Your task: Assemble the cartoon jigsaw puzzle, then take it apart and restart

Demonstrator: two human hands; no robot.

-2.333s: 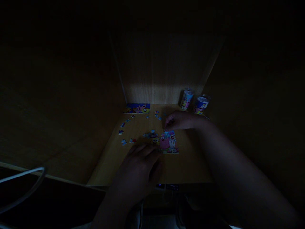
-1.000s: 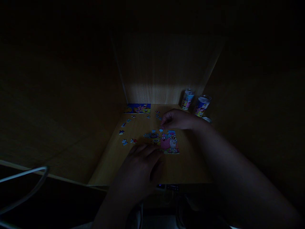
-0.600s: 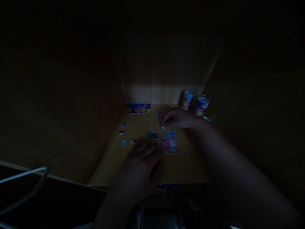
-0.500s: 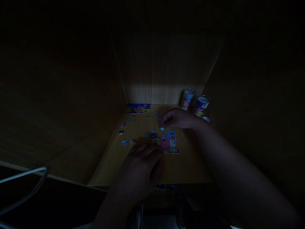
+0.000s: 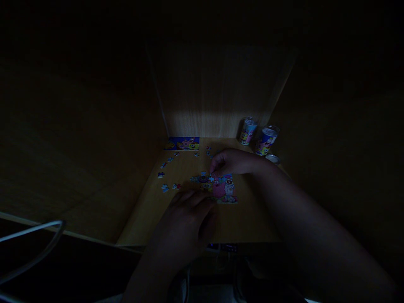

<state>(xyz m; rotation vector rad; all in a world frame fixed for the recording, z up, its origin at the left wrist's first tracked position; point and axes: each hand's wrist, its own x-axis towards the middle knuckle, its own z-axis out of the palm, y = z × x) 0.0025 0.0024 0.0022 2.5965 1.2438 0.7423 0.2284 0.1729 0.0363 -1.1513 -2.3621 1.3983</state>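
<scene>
Pale wood forms the table (image 5: 255,223) and the back panel (image 5: 214,122) behind it; the lighting is dim. The partly assembled jigsaw puzzle (image 5: 222,189) lies on the table directly ahead of me, near the middle.

My hands are apart. The right hand (image 5: 232,163) is positioned over the upper edge of the puzzle, with the fingertips (image 5: 212,170) pinched down at that edge. In this light, I cannot tell whether they hold a piece. The left hand (image 5: 186,221) is low and in front of the puzzle, with the fingers (image 5: 197,198) reaching its lower-left corner. Contact cannot be confirmed.

Loose pieces (image 5: 164,188) lie in a scattered arc left of the puzzle and above it. A printed picture card (image 5: 182,143) lies at the rear left, against the back panel. Two upright printed cylindrical containers (image 5: 248,131) stand at the rear right, with a round metal lid (image 5: 272,158) just beside them. A pale cable (image 5: 31,237) curves at lower left, off the table.
</scene>
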